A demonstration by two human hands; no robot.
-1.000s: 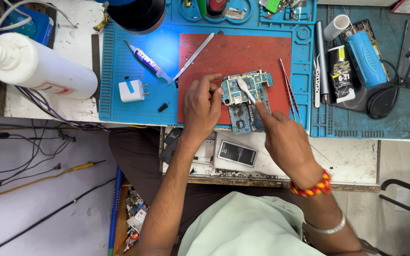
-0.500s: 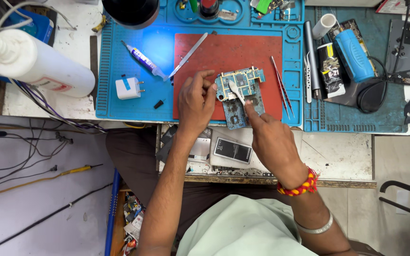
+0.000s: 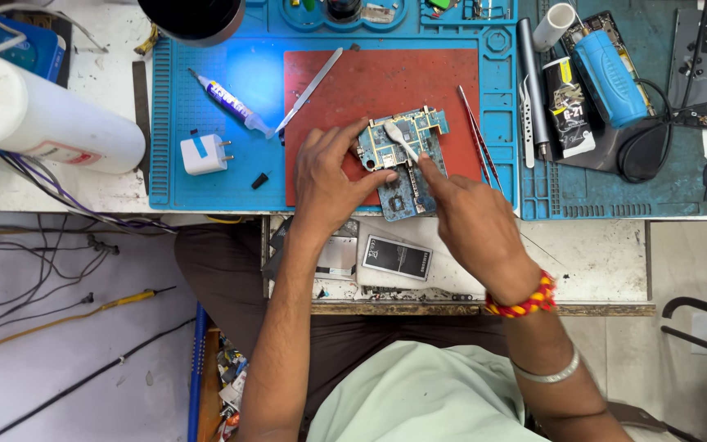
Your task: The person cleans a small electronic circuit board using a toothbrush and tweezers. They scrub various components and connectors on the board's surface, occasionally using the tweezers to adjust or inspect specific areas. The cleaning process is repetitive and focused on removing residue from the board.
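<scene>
A blue phone circuit board (image 3: 407, 160) lies on a red mat (image 3: 386, 86) set on a blue work mat (image 3: 206, 106). My left hand (image 3: 326, 182) pinches the board's left edge with thumb and fingers. My right hand (image 3: 464, 217) holds a small white spatula-like tool (image 3: 400, 140) whose tip rests on the board's upper middle.
Metal tweezers (image 3: 310, 90) and thin red-handled tools (image 3: 478, 135) lie on the red mat. A glue syringe (image 3: 231, 102), a white plug adapter (image 3: 204, 153), a white bottle (image 3: 38, 123), a phone battery (image 3: 397, 257) and a blue tool (image 3: 609, 78) surround the work area.
The view has shifted so the bench sits slightly lower and left in the picture. Both hands stay on the board; the right hand's tool tip has moved only slightly.
</scene>
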